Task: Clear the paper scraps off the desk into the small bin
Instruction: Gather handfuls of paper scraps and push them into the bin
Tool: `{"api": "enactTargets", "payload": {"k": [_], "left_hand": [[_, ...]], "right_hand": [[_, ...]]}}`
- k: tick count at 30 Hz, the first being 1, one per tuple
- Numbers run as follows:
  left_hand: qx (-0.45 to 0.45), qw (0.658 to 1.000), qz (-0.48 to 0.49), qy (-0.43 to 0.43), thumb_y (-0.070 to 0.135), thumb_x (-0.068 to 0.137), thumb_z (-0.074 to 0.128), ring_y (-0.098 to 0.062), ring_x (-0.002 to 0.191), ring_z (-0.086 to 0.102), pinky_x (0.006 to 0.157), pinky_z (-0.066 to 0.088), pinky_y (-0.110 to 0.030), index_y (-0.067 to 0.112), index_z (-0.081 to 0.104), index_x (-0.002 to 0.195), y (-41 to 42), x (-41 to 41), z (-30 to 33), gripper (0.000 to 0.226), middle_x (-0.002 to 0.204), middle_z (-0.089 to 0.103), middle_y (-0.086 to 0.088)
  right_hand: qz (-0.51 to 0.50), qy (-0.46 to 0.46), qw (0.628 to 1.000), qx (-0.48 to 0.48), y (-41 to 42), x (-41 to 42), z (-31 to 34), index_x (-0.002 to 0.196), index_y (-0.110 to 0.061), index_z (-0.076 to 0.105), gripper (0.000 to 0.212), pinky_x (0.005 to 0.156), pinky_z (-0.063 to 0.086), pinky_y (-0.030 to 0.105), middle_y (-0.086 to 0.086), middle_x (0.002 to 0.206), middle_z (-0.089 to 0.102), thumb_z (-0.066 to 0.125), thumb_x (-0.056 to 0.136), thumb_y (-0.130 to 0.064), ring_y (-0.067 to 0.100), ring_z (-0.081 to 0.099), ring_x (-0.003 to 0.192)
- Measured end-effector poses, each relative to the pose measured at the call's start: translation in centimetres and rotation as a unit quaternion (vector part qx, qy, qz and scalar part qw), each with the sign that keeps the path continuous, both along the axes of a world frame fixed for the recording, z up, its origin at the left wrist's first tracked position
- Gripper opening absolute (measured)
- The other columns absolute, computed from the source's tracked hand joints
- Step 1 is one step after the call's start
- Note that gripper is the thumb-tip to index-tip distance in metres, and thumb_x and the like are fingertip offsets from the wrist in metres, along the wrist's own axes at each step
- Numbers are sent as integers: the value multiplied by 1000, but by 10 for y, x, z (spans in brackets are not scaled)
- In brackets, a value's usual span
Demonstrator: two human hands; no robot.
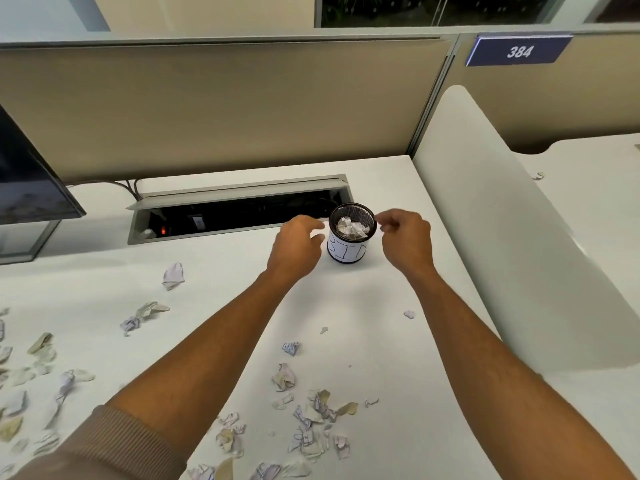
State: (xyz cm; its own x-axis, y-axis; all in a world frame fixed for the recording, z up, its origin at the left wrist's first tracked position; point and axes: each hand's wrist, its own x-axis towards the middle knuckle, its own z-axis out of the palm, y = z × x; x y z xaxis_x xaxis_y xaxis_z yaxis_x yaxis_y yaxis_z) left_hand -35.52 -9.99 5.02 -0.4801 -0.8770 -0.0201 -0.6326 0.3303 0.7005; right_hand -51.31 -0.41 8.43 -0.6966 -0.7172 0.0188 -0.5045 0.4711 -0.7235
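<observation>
A small black mesh bin (347,251) with a white label stands on the white desk (374,292), holding crumpled paper (351,227). My left hand (297,244) hovers just left of the bin, fingers loosely curled and apart, with nothing visible in it. My right hand (406,239) is just right of the rim, its fingertips pinched together; I cannot see a scrap between them. Several paper scraps (313,415) lie on the near desk. More paper scraps (145,315) are spread to the left.
An open cable tray (239,209) with a red light runs behind the bin. A monitor (27,181) stands at the left. A beige partition (225,105) backs the desk and a white divider (512,230) bounds it on the right.
</observation>
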Motion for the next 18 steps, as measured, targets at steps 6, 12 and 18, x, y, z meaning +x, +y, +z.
{"api": "enactTargets", "payload": {"k": [6, 12, 18], "left_hand": [[18, 998, -18, -60, 26, 97, 53, -20, 131, 45, 108, 33, -30, 17, 57, 130, 39, 44, -33, 34, 142, 50, -2], [43, 983, -121, -132, 40, 100, 42, -18, 147, 17, 116, 13, -29, 19, 41, 144, 86, 93, -63, 49, 157, 27, -1], [12, 967, -199, -156, 40, 103, 30, -20, 149, 9, 117, 5, -31, 16, 37, 147, 128, 128, -76, 50, 159, 20, -4]], "right_hand": [[-34, 4, 998, 57, 68, 12, -64, 120, -12, 63, 28, 99, 44, 35, 7, 127, 62, 51, 95, -12, 25, 56, 118], [75, 101, 961, 248, 129, 31, -109, 148, -7, 26, 60, 119, 12, 38, 13, 157, 21, 38, 100, -41, 28, 16, 146], [175, 71, 956, 226, 154, 77, -110, 151, -5, 12, 64, 120, -3, 35, 9, 161, 6, 30, 102, -42, 20, 0, 149]]}}
